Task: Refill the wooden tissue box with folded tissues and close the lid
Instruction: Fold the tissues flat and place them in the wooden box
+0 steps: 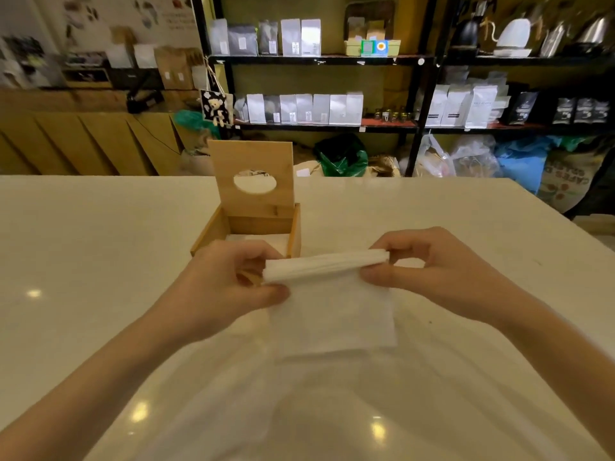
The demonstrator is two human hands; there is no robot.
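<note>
A wooden tissue box [213, 232] stands on the white table [83, 247], its lid [253, 161] raised upright with an oval hole in it. Some white tissue lies on the box floor. In front of the box I hold a stack of folded tissues [326, 266] level in the air. My left hand [229, 281] pinches its left end, and my right hand [429, 264] pinches its right end. One tissue sheet hangs down from the stack toward me. The box's near wall is partly hidden behind my left hand.
A clear plastic bag [299, 410] lies on the table near me, under the tissues. Beyond the table's far edge stand black shelves [416, 94] with coffee bags and kettles, with plastic bags and sacks on the floor.
</note>
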